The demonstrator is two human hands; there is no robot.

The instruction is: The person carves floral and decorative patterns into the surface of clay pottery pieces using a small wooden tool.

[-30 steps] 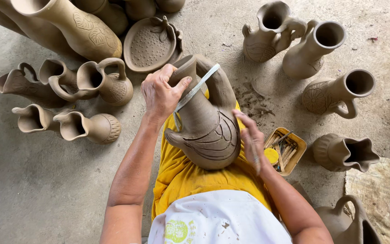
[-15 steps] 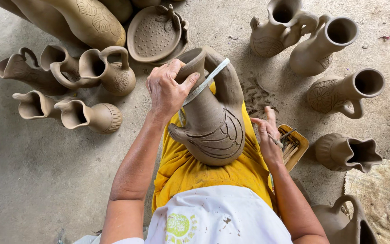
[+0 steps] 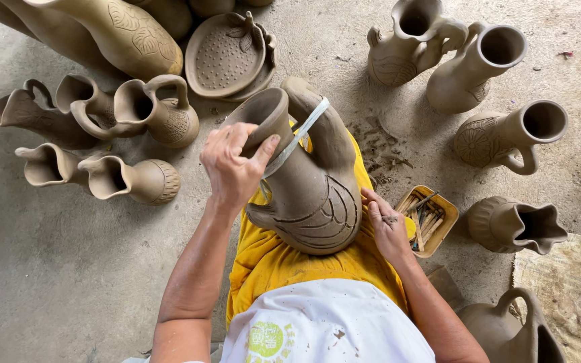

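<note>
The jug lies on the person's yellow lap, its neck now swung further up-left, where the left hand pinches a thin strip against it, while the right hand, fingers loosely open, steadies the carved belly.

Eleven clay jugs, one large clay vase, one clay dish, one tool tray.
</note>
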